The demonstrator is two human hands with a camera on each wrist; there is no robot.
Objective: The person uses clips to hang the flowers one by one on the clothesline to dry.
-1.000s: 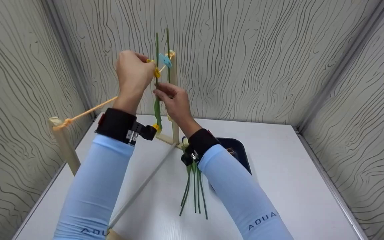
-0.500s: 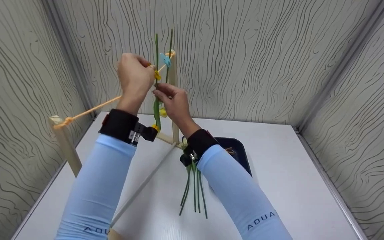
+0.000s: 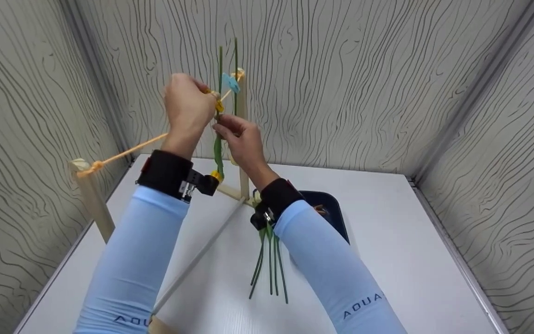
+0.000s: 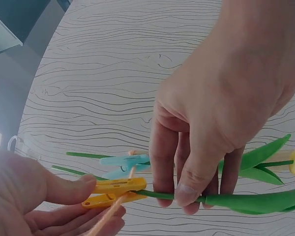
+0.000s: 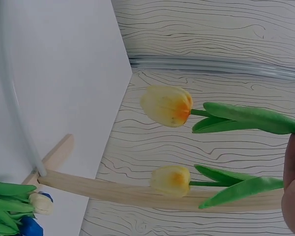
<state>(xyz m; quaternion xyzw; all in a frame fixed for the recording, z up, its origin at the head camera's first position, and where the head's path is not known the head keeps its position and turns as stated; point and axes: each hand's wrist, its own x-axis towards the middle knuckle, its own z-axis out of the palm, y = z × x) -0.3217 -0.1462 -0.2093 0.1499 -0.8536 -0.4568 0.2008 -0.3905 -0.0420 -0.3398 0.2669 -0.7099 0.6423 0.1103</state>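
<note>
My left hand (image 3: 188,99) pinches a yellow clothespin (image 4: 120,185) between thumb and fingers, right at the orange cord (image 3: 130,151). Through the clothespin's end runs the green stem of an upside-down yellow tulip (image 5: 167,105). Just below the clothespin, my right hand (image 3: 246,141) pinches that stem between thumb and fingertips, above the leaves. Behind it a second yellow tulip (image 5: 171,181) hangs head down from the cord, held by a light blue clothespin (image 3: 231,82).
Wooden posts stand at the left (image 3: 94,204) and the back (image 3: 242,99), with the cord tied between their tops. A grey rod (image 3: 197,260) runs low between them. Several flower stems (image 3: 271,264) lie on the white table, beside a dark tray (image 3: 336,213) partly behind my right arm.
My left hand and the yellow clothespin have come down slightly along the cord and stem. The tulip behind has swung to and fro. My right hand has stayed nearly still.
</note>
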